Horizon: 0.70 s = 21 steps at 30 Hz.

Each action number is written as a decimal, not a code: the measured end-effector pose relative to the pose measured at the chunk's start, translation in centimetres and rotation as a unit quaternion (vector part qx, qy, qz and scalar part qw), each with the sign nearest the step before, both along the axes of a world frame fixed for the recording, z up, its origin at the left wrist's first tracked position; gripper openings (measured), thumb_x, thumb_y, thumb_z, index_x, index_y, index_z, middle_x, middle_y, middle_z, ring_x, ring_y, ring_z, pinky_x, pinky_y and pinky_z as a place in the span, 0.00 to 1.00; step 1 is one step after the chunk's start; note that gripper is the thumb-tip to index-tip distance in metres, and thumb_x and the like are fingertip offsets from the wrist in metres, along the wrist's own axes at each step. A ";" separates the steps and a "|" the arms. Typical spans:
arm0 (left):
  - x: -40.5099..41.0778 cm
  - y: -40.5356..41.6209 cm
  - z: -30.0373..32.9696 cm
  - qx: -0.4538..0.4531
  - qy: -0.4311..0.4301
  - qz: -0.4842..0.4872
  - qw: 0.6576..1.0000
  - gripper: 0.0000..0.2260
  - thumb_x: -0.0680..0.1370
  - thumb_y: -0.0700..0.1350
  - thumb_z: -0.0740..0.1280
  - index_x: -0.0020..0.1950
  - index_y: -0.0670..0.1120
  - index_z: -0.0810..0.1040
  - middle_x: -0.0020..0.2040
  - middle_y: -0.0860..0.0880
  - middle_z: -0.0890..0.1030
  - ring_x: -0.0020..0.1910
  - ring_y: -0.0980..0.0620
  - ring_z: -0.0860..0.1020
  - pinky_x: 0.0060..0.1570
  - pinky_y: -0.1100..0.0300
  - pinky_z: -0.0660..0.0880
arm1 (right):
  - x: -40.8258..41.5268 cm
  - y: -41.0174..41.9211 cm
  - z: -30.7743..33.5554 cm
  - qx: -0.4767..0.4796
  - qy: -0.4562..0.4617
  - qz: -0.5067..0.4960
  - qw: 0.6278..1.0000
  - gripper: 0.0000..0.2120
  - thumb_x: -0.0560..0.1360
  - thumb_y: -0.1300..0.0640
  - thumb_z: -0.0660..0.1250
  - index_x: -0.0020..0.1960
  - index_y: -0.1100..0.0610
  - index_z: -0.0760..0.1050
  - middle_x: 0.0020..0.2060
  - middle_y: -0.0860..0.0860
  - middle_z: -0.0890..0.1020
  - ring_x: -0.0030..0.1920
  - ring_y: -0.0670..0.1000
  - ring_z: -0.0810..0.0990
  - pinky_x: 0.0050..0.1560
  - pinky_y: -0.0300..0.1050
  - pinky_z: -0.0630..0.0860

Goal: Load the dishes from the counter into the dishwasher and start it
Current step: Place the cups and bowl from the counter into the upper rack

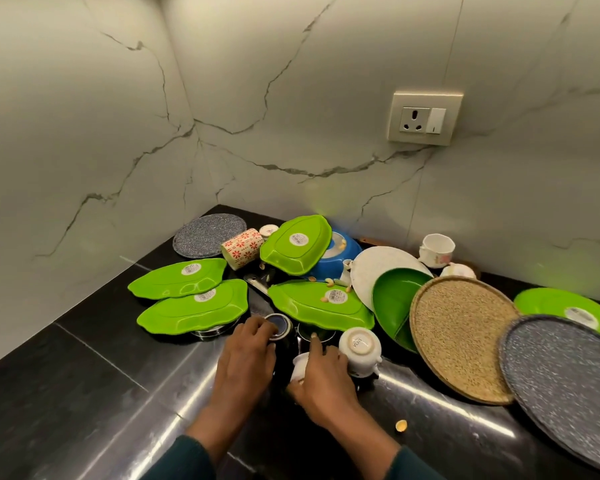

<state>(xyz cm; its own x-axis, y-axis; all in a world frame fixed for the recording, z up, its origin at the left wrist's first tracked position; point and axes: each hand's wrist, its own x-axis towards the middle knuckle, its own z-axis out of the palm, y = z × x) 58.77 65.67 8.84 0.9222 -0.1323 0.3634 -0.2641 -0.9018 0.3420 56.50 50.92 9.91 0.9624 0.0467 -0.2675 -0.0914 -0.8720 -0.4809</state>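
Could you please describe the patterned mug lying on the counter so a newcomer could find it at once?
Start at the corner where the marble walls meet the black counter. Beside the round grey speckled plate there lies a cream cylindrical mug on its side. It alone carries red flower prints; the other cups are plain white.

Dishes crowd a black surface (pixel 83 358) in a marble corner: four green leaf-shaped plates lie upside down (pixel 179 278) (pixel 194 311) (pixel 296 244) (pixel 321 304), beside two round green plates (pixel 393 303) (pixel 565 304), two speckled grey plates (pixel 208 234) (pixel 565 379), one white plate (pixel 383 268), one woven round tray (pixel 461 337) and one blue bowl (pixel 341 252). One red-flowered mug (pixel 242 248) lies on its side; several white cups, at least three, are scattered among them (pixel 360 348) (pixel 437 249) (pixel 268 231).
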 end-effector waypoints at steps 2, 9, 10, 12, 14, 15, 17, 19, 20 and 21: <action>-0.3 -0.3 -0.1 0.004 -0.001 -0.006 1.000 0.11 0.68 0.38 0.70 0.49 0.47 0.77 0.49 0.50 0.76 0.43 0.47 0.76 0.41 0.50 0.75 | -0.9 -0.8 -0.1 0.016 -0.019 -0.001 1.000 0.43 0.71 0.47 0.68 0.77 0.54 0.49 0.66 0.57 0.64 0.67 0.59 0.62 0.60 0.49 0.69; -2.2 -1.6 0.8 0.005 -0.023 -0.011 1.000 0.12 0.68 0.38 0.72 0.49 0.47 0.78 0.52 0.49 0.76 0.47 0.47 0.76 0.46 0.53 0.75 | -3.3 -3.4 -0.8 0.076 -0.121 -0.064 0.988 0.30 0.65 0.48 0.65 0.65 0.52 0.65 0.60 0.51 0.66 0.62 0.56 0.64 0.54 0.45 0.67; -2.6 -1.8 0.9 0.003 -0.021 -0.015 1.000 0.12 0.67 0.38 0.73 0.49 0.47 0.78 0.52 0.49 0.77 0.47 0.47 0.76 0.45 0.53 0.75 | -3.7 -3.8 -0.9 0.084 -0.138 -0.075 0.984 0.30 0.64 0.47 0.65 0.65 0.52 0.66 0.60 0.51 0.67 0.62 0.55 0.65 0.54 0.45 0.67; -3.7 -2.2 0.9 0.001 -0.015 -0.029 0.999 0.11 0.68 0.39 0.73 0.49 0.47 0.79 0.53 0.49 0.77 0.47 0.47 0.76 0.45 0.52 0.75 | -4.7 -4.5 -1.1 0.098 -0.168 -0.100 0.976 0.29 0.63 0.47 0.65 0.63 0.51 0.68 0.59 0.50 0.68 0.62 0.54 0.66 0.54 0.45 0.69; -4.8 -2.5 0.8 -0.001 -0.011 -0.054 0.998 0.11 0.69 0.39 0.72 0.49 0.48 0.79 0.52 0.50 0.76 0.48 0.48 0.76 0.45 0.54 0.75 | -6.2 -5.1 -1.0 0.113 -0.210 -0.130 0.963 0.28 0.64 0.49 0.68 0.62 0.52 0.69 0.58 0.51 0.69 0.60 0.54 0.68 0.53 0.45 0.70; -5.2 -2.7 0.8 0.000 -0.009 -0.069 0.998 0.11 0.69 0.40 0.72 0.50 0.48 0.78 0.53 0.51 0.76 0.48 0.49 0.76 0.46 0.54 0.75 | -6.9 -5.5 -0.9 0.116 -0.237 -0.144 0.954 0.28 0.64 0.51 0.71 0.62 0.53 0.70 0.57 0.51 0.70 0.59 0.55 0.69 0.51 0.44 0.70; -6.4 -3.3 0.7 -0.001 -0.003 -0.095 0.995 0.12 0.70 0.39 0.71 0.51 0.49 0.78 0.54 0.51 0.76 0.48 0.48 0.76 0.46 0.54 0.75 | -8.8 -6.2 -0.9 0.107 -0.281 -0.170 0.938 0.30 0.62 0.53 0.74 0.63 0.54 0.71 0.56 0.52 0.71 0.57 0.55 0.71 0.50 0.42 0.68; -8.0 -4.2 0.5 -0.005 0.000 -0.128 0.992 0.13 0.69 0.38 0.71 0.51 0.48 0.78 0.54 0.50 0.76 0.47 0.48 0.76 0.44 0.52 0.76 | -11.3 -7.2 -1.0 0.094 -0.294 -0.197 0.930 0.33 0.61 0.52 0.76 0.64 0.55 0.70 0.55 0.53 0.70 0.56 0.55 0.70 0.51 0.43 0.67; -8.8 -4.8 0.4 -0.002 -0.002 -0.148 0.989 0.13 0.68 0.38 0.72 0.51 0.48 0.78 0.54 0.49 0.76 0.46 0.47 0.76 0.43 0.52 0.76 | -12.5 -7.7 -1.1 0.086 -0.303 -0.206 0.926 0.34 0.60 0.52 0.77 0.64 0.55 0.71 0.55 0.53 0.70 0.56 0.55 0.70 0.52 0.43 0.68; -9.8 -5.5 0.3 -0.001 -0.003 -0.171 0.985 0.14 0.68 0.38 0.72 0.52 0.48 0.78 0.54 0.49 0.76 0.46 0.48 0.77 0.42 0.53 0.76 | -14.0 -8.4 -1.3 0.076 -0.312 -0.217 0.922 0.34 0.60 0.52 0.78 0.63 0.55 0.71 0.54 0.53 0.70 0.55 0.56 0.71 0.52 0.43 0.68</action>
